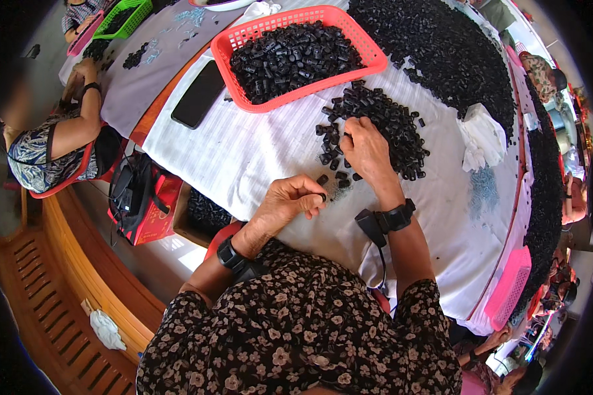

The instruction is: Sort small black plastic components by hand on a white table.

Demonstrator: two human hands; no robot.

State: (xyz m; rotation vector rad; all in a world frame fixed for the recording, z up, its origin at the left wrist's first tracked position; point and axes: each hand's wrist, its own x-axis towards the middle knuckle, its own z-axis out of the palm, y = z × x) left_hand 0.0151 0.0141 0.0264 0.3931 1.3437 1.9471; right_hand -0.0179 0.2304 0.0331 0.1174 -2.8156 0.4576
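Note:
My left hand (284, 203) pinches a small black cylindrical part (322, 197) between thumb and fingertips, just above the white cloth. My right hand (367, 146) reaches over the near left side of a loose pile of black parts (402, 135). Its thumb and forefinger are pressed together; whatever they hold, if anything, is too hidden to name. Several single parts (342, 176) lie on the cloth between my two hands. Behind the pile stands a red plastic basket (257, 104) filled with more of the same black parts. Each of my wrists wears a black band.
A black phone (198, 95) lies left of the basket. At the right are a crumpled white cloth (483, 135), pale blue bits (483, 191) and a pink basket (509, 288). A large spread of black parts (441, 56) covers the far right. Another person (59, 141) sits at the left.

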